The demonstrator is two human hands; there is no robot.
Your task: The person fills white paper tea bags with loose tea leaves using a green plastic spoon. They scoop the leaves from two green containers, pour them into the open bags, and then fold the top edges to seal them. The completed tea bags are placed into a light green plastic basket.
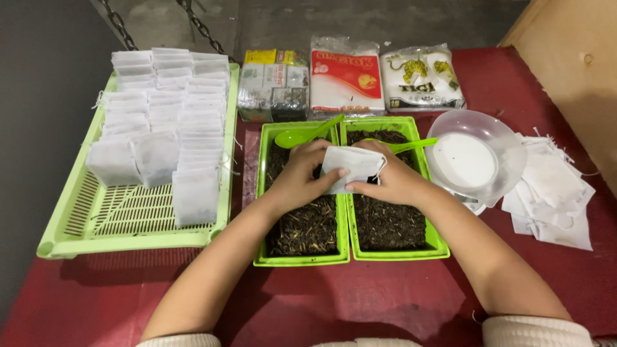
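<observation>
two hands hold one small white bag point(350, 168) over the middle of the red tabletop point(360, 302), just above the line where two green tubs meet. the left hand point(302, 175) is curled around the bag's left side, with the thumb on top. the right hand point(390, 180) pinches its right side, where a thin string hangs.

both tubs, the left tub point(302, 259) and the right tub point(398, 254), are full of dark dry leaves. if the bag tips or comes open, i think the leaves could fall out. most would land back in the tubs, but some could drop on the tabletop. a hard tug on the string might tear the thin bag.

a clear bowl point(479, 128) sits tilted near the right edge, and a bump from the right arm could knock it. the loose pile of flat bags point(556, 199) beside it could slide off that edge too.

some things are hard to see. i cannot tell if the bag is full or shut at the top, because fingers cover it. two green spoons point(307, 133) lie at the far ends of the tubs, and the hands hide part of them. what is under the bowl is mostly hidden. the green tray point(128, 238) of filled bags by the left edge has rows too close to count. shiny packets point(347, 77) line the far edge.
</observation>
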